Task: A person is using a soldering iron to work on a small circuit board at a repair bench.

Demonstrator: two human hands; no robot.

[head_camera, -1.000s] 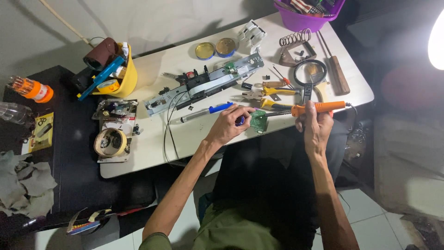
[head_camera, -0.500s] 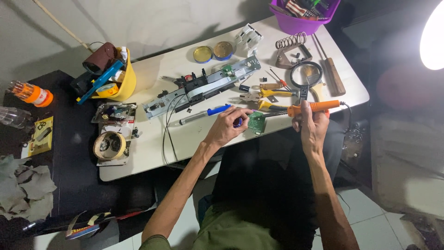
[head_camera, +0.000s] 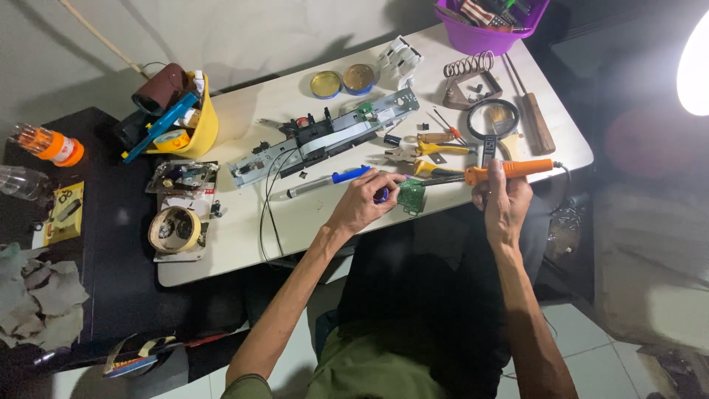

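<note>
My left hand [head_camera: 363, 202] rests at the front edge of the white table [head_camera: 295, 222] and grips the blue handle end of a silver desoldering pump [head_camera: 325, 181], beside a small green circuit board [head_camera: 411, 196]. My right hand [head_camera: 504, 193] is closed on an orange-handled soldering iron [head_camera: 509, 171], whose tip points left toward the board. A long grey metal assembly with wires [head_camera: 325, 137] lies just beyond my hands.
Yellow-handled pliers [head_camera: 428, 150], a magnifying glass [head_camera: 493, 118], a coil soldering stand [head_camera: 469, 70], two round tins [head_camera: 342, 81] and a purple basket [head_camera: 487, 22] sit at the right. A yellow bowl of tools [head_camera: 181, 118], a tape roll [head_camera: 174, 229] and an orange bottle [head_camera: 50, 144] stand left.
The view has shifted slightly. Both hands stay in nearly the same place, holding the pump and the soldering iron by the green board.
</note>
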